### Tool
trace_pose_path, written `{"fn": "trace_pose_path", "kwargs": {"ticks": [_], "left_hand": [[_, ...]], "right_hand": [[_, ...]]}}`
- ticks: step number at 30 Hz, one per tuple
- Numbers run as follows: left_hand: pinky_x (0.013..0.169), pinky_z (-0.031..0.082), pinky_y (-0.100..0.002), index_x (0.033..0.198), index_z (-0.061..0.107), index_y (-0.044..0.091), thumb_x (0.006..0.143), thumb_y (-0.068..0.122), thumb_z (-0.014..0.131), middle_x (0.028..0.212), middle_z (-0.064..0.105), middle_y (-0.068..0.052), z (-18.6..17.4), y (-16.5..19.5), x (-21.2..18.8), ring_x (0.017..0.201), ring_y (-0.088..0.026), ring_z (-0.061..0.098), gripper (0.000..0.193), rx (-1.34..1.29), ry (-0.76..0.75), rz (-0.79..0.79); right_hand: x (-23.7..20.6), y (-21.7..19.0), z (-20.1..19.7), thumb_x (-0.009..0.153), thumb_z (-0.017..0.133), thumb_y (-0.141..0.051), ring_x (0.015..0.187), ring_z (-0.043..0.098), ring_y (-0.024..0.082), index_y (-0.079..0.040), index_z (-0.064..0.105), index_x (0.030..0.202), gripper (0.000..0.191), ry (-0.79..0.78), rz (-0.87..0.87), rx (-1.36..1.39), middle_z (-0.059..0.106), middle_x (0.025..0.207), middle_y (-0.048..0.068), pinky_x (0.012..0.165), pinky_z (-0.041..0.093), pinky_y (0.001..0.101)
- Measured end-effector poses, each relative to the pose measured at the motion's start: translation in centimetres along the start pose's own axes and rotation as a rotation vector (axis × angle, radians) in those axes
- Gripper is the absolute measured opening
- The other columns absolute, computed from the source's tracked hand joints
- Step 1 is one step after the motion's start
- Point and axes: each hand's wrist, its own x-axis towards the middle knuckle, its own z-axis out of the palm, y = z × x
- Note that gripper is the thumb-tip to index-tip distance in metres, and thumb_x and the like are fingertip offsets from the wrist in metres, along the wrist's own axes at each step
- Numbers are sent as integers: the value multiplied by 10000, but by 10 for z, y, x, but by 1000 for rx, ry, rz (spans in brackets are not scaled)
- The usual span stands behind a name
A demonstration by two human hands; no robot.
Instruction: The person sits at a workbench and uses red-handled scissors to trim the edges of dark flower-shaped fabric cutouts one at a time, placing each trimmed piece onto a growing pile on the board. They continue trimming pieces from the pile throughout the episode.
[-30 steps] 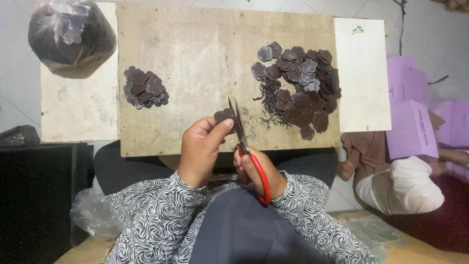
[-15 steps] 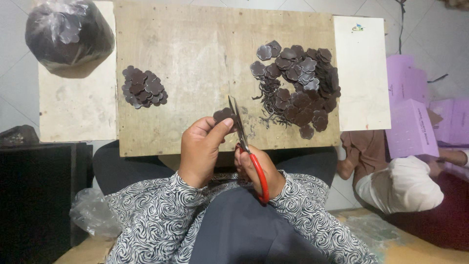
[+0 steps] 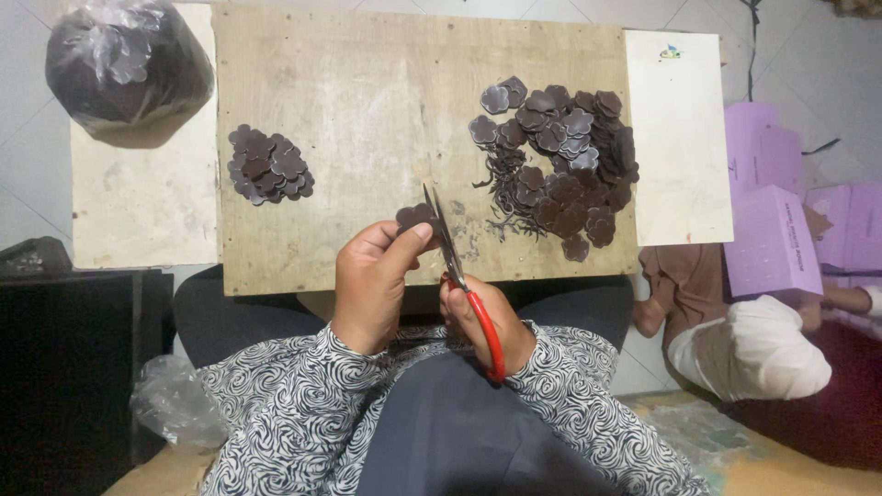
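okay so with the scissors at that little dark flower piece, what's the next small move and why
Probably turn the flower piece slightly with the left hand and close the scissors along its edge. The blades sit against the piece's right side, and dark trimmings beside the right pile suggest the edges get trimmed.

A clear plastic bag stuffed with dark pieces is set at the surface's far left corner. Flat-sided purple cardboard boxes are stacked beyond its right edge.
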Motion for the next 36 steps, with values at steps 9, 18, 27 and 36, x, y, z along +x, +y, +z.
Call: {"fn": "trace_pose_path", "kwargs": {"ticks": [9,18,27,36], "left_hand": [[681,478,-224,957,738,10,931,170,720,869,742,-12,-3,-2,2,752,-56,608,163,-36,34,-9],[682,475,-230,909,725,14,928,173,716,862,752,-32,-9,3,8,740,-62,595,161,17,19,-34],[663,479,-214,899,726,21,906,186,713,860,781,-46,-15,7,27,733,-50,636,166,222,-89,-86],[753,563,-243,917,712,-24,908,140,716,890,771,-84,1,30,56,845,-121,735,165,140,-166,21]], "right_hand": [[0,-2,1,1057,470,-496,663,444,56,-52,558,950,465,24,53,-77,495,764,-26,576,393,225],[2,2,-1,1047,492,-514,628,407,64,-55,528,951,471,-17,128,77,443,745,-31,547,360,231],[14,2,-15,1016,457,-616,653,430,58,-95,509,981,524,-115,69,25,460,791,-46,573,391,221],[37,-17,-31,1042,467,-584,610,400,70,-95,494,923,504,-85,15,16,428,732,-34,540,355,222]]}}
